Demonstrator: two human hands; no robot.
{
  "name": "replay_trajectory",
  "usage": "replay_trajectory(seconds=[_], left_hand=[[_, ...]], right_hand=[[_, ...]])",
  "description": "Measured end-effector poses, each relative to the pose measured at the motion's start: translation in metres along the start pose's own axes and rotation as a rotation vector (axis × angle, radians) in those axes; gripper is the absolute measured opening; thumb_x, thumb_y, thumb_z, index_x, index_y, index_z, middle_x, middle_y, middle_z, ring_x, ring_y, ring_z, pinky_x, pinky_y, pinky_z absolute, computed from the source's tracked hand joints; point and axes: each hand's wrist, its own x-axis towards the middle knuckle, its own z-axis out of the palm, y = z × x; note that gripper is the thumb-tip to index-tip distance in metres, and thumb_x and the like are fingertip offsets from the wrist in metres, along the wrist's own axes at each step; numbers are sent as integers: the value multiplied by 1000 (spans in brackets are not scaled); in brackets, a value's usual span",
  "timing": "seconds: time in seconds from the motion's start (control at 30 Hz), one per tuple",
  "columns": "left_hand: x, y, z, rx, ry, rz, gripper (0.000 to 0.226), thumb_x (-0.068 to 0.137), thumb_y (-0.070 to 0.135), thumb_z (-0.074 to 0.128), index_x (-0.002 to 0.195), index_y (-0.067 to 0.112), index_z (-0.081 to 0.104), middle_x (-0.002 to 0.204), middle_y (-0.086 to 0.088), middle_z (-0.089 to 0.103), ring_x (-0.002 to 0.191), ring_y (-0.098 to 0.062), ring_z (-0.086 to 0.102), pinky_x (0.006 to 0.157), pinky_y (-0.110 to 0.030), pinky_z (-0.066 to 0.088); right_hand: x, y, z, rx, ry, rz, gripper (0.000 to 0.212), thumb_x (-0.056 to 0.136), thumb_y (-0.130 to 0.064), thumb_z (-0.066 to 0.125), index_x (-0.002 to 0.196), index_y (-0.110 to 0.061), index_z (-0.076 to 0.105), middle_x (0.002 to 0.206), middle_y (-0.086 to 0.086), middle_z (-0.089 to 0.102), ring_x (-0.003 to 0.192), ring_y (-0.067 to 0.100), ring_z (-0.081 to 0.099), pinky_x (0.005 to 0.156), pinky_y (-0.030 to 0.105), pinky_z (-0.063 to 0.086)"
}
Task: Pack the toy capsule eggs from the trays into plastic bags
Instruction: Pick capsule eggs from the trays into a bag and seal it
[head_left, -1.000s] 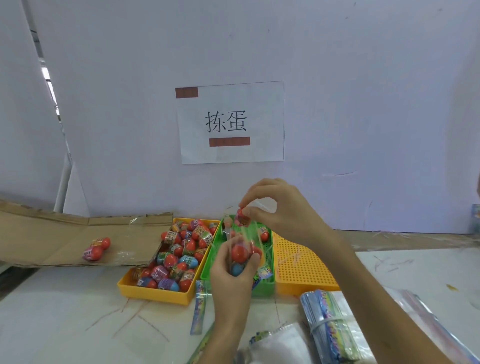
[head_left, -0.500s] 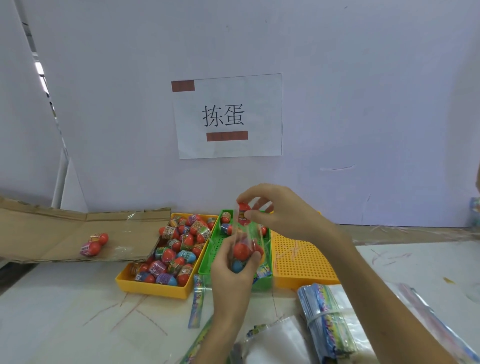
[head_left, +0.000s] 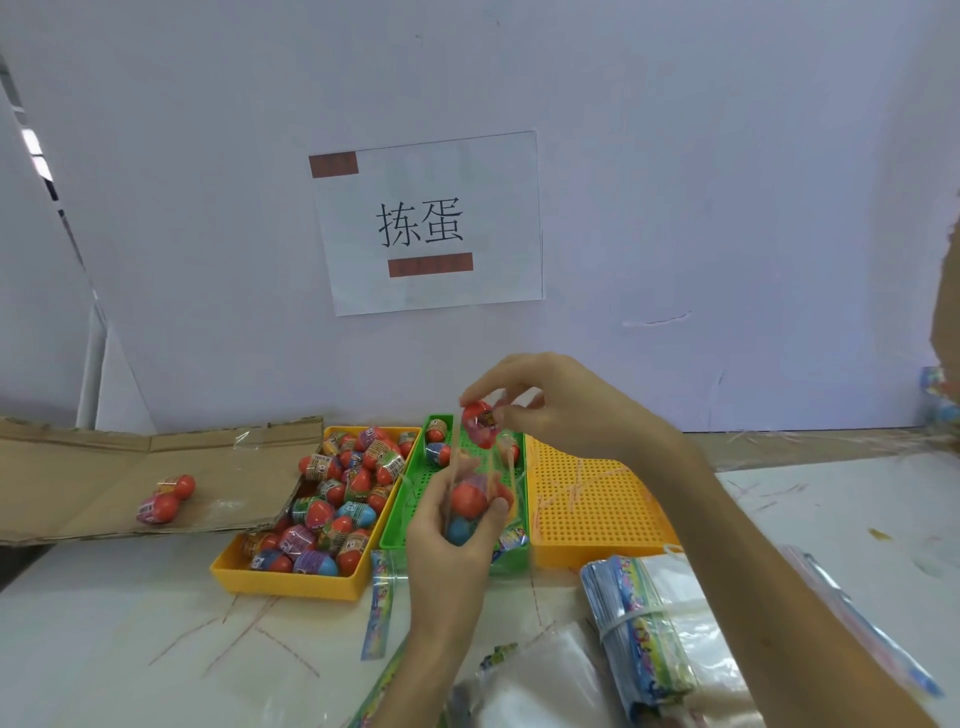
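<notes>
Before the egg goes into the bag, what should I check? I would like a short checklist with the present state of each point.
1. Left hand grips the bag upright: ok.
2. Right hand pinches one egg firmly: ok.
3. Egg is at the top of the bag: ok.
4. Bag mouth is open wide enough: cannot tell, the clear film is hard to see.
5. Room is left above the eggs inside: ok.
6. Yellow tray has more eggs for later: ok.
</notes>
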Motion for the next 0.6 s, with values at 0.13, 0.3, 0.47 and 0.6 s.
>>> replay_trajectory(seconds=[0.13, 0.3, 0.47, 0.6], left_hand=[[-1, 1, -1, 7, -20, 7, 47, 71, 35, 76, 118, 30, 66, 105, 24, 70, 99, -1, 69, 78, -16, 56], [-1, -3, -2, 23, -57, -24, 36, 84, 15, 78, 112, 35, 69, 114, 14, 70, 100, 1, 68, 77, -16, 57], [-1, -2, -1, 23, -73, -48, 41, 79, 31, 76, 119, 30, 69, 119, 7, 70, 104, -5, 68, 84, -21, 58], [0, 0, -2, -5, -79, -81, 40, 75, 35, 74, 115, 29, 71, 106, 12, 75, 99, -8, 71, 84, -30, 61]], right_hand=[[0, 3, 0, -19, -54, 21, 23, 98, -14, 62, 101, -30, 77, 94, -28, 63, 91, 4, 63, 79, 18, 51], [1, 4, -3, -27, -38, 42, 23, 100, -13, 57, 96, -24, 77, 94, -21, 67, 91, 7, 64, 82, 28, 55], [0, 4, -9, 47, 60, 45, 21, 102, -19, 55, 107, -34, 70, 108, -23, 65, 97, 1, 61, 80, 15, 49], [-1, 4, -9, 146, 58, 66, 48, 99, -33, 62, 142, -37, 42, 127, -13, 55, 103, 4, 62, 86, 27, 56]])
